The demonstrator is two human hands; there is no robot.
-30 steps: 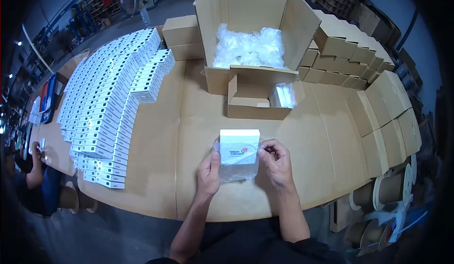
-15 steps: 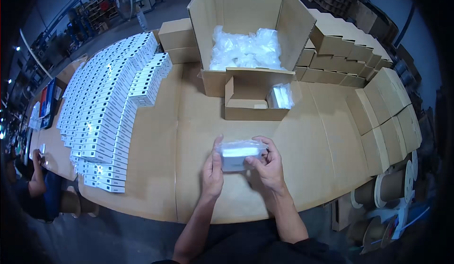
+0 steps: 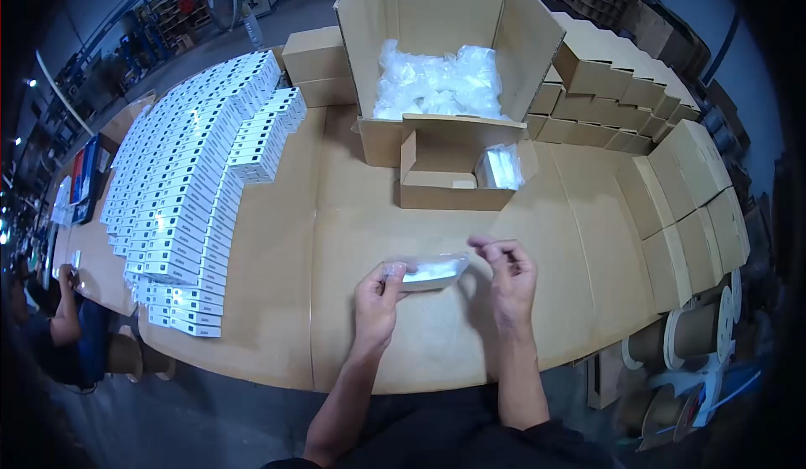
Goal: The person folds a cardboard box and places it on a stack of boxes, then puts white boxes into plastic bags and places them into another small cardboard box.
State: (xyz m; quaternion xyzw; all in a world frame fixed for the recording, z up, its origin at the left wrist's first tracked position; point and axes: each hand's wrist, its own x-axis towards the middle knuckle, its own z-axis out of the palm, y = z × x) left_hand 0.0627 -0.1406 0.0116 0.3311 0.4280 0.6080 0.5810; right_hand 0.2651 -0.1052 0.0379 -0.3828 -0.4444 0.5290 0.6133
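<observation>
My left hand (image 3: 377, 305) grips the left end of a small white box in a clear plastic bag (image 3: 432, 273), thumb on top, held over the table. My right hand (image 3: 509, 282) is apart from the bag, just to its right. Its fingers are curled with thumb and forefinger close together; whatever may be between them is too small to make out. Beyond the hands stands an open cardboard carton (image 3: 453, 198), with bagged white boxes (image 3: 501, 167) upright at its right end.
A large open carton (image 3: 445, 3) holds many clear plastic bags (image 3: 437, 81) at the back. Stacked white boxes (image 3: 180, 183) fill the left side. Brown cartons (image 3: 621, 66) are piled at the back right, more cartons (image 3: 693, 183) at the right edge. Another person (image 3: 67, 318) sits far left.
My right hand has let go of the bagged box and moved right. The box has tipped flatter, staying in my left hand.
</observation>
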